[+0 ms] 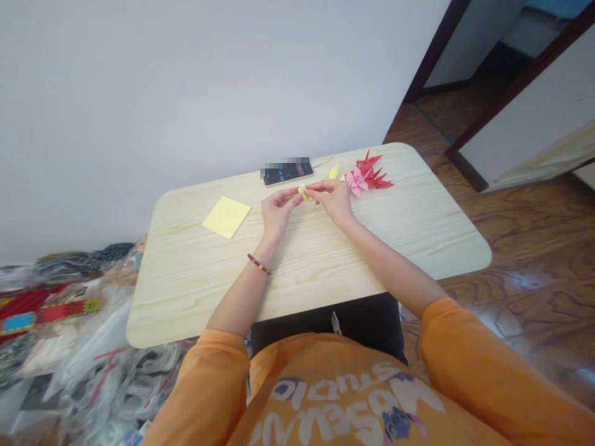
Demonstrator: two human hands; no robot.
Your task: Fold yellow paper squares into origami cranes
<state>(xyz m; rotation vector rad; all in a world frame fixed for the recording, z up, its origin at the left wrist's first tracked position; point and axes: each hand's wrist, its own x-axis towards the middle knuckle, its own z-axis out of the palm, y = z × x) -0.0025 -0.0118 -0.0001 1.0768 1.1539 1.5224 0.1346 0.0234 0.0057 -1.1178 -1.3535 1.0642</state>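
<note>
Between my two hands, above the middle of the table, is a small piece of folded yellow paper [304, 193]. My left hand [277, 212] pinches its left side with thumb and fingertips. From the other side, my right hand [333, 198] pinches it too, and the fingers of both hands nearly meet. The fingers cover much of the paper, so its exact shape is hard to make out. A flat square sheet of yellow paper [227, 217] lies to the left of my left hand. Just beyond my right hand lies another yellow folded paper piece [333, 172], partly hidden.
Pink [357, 181] and red folded paper flowers [375, 173] lie right of my right hand. A phone [288, 171] lies at the table's back edge against the wall. Plastic bags [125, 384] crowd the floor on the left. The wooden table [186, 291] has rounded corners.
</note>
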